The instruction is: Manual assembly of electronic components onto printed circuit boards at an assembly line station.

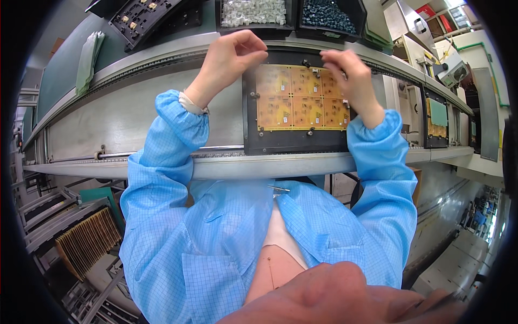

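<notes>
Lengthwise, the circuit panel (300,101) runs left to right.

Metal racking (91,207) stands at lower left, with grey floor (440,202) showing at right.

Metal-railed conveyor (221,168); black frame (294,144) sits across it, holding yellow circuit-board panel (306,101). Second black frame (436,142) farther right.

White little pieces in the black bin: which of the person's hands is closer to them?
Left. The left hand is close by, just below the white pieces in the picture; the right hand is farther, down and to the right, by the yellow board.
</notes>
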Tool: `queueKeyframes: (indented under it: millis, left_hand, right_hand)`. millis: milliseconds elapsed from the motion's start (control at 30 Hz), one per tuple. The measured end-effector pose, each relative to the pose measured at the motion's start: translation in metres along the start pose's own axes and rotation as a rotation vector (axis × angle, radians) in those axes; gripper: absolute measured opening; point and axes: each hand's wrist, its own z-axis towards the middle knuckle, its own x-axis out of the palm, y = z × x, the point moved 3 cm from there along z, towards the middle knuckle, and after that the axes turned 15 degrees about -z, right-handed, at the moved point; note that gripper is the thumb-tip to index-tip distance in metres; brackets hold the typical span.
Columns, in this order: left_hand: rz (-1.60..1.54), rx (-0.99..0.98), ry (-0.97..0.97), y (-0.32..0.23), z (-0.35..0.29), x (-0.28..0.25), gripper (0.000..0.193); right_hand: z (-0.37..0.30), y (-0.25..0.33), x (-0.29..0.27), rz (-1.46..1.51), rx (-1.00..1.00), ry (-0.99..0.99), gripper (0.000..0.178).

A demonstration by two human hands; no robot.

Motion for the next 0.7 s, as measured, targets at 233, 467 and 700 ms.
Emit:
queueKeyframes:
  millis: [233, 467, 700]
  left_hand:
    - [0.047, -0.078, 0.053, 0.002, -0.012, 0.029, 0.014]
    - [-0.025, -0.238, 0.143, -0.002, -0.016, 0.053, 0.010]
    - [0.130, -0.130, 0.245, 0.002, -0.006, 0.091, 0.019]
  right_hand:
    - [0.071, -0.075, 0.027, -0.507, -0.010, 0.005, 0.024]
    - [0.106, -0.087, 0.063, -0.772, -0.034, 0.156, 0.012]
    - [0.114, -0.085, 0.060, -0.701, -0.005, 0.001, 0.014]
